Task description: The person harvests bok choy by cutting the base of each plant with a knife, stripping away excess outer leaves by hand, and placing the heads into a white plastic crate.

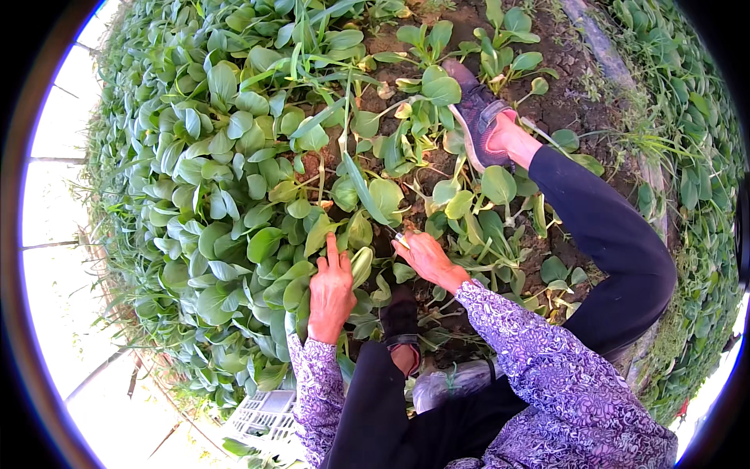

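Note:
My left hand (331,293) is over the leafy greens, back of the hand up, its index finger stretched to a yellow-green leaf (318,235). Pale stalks of a bok choy (362,267) show against its right side. The palm is hidden, so its grip on them does not show. Just to the right, my right hand (430,258) is closed around the pale handle of a small knife (402,239). Its thin blade points up and left among the stems, mostly hidden. A long grass blade (364,190) reaches down almost to the knife.
Dense bok choy plants (217,176) fill the left side. My shoe (477,114) stands on soil among sparser plants; the other shoe (401,316) is below my hands. A white plastic crate (263,413) sits at lower left, a clear plastic bundle (451,384) between my legs.

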`<state>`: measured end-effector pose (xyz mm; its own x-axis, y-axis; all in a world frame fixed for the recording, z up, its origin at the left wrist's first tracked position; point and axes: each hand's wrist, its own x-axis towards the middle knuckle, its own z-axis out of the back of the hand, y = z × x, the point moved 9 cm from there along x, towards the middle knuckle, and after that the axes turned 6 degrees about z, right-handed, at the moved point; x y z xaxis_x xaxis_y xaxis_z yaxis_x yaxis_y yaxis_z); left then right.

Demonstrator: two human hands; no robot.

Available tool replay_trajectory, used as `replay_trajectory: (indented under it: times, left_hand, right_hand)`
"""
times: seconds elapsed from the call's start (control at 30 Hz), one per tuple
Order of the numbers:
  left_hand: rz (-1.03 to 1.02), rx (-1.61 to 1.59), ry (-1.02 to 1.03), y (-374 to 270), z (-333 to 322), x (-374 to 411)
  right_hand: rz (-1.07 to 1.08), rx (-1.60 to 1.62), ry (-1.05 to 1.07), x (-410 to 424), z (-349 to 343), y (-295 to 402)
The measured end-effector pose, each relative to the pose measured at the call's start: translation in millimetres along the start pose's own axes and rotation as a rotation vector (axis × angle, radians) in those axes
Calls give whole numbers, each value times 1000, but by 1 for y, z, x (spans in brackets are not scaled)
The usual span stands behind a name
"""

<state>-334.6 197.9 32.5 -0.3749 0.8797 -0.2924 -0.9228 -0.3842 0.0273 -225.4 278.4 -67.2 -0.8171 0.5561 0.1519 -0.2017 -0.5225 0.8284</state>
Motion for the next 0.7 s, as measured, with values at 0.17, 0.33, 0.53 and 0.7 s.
replay_trajectory:
  times: [0.17,0.33,0.53,0.7]
  left_hand:
    - [19,-21,6,9,-3,-10]
    - [31,-37,16,18,-6,-16]
    - [48,-105,7,27,-7,-17]
    - [19,-141,-49,31,-4,-19]
  right_hand:
    - [-11,100,108,20,-15,-13]
    - [-587,504,536,-3,-52,-34]
    - [-229,163,245,18,-52,-15]
    - [-439,343,422,5,-53,-36]
